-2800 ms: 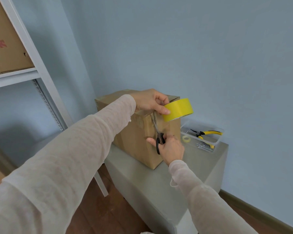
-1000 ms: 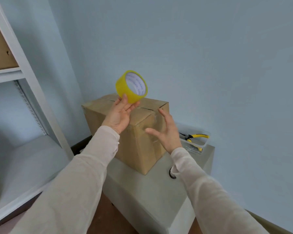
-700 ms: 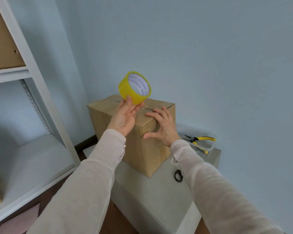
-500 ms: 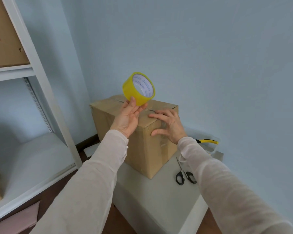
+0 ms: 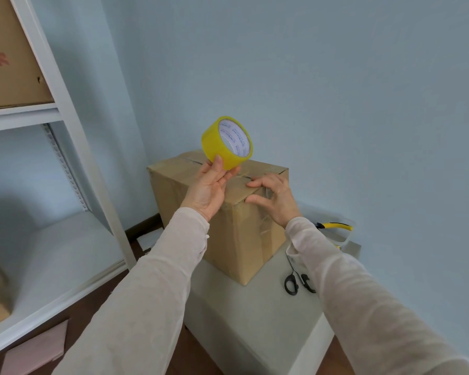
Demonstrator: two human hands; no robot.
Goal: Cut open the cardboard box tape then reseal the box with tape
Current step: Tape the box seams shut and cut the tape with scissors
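Gripping the yellow tape roll, the left hand now holds it above the cardboard box instead of against its front. The right hand, released from the scissors, presses bent fingers on the box's top front edge. The scissors now lie near the grey block's right edge.

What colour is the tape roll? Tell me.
The tape roll is yellow, its core white with print; head view shows it best.

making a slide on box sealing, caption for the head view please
Left hand holds a yellow tape roll above a cardboard box while the right hand presses its taped top edge.
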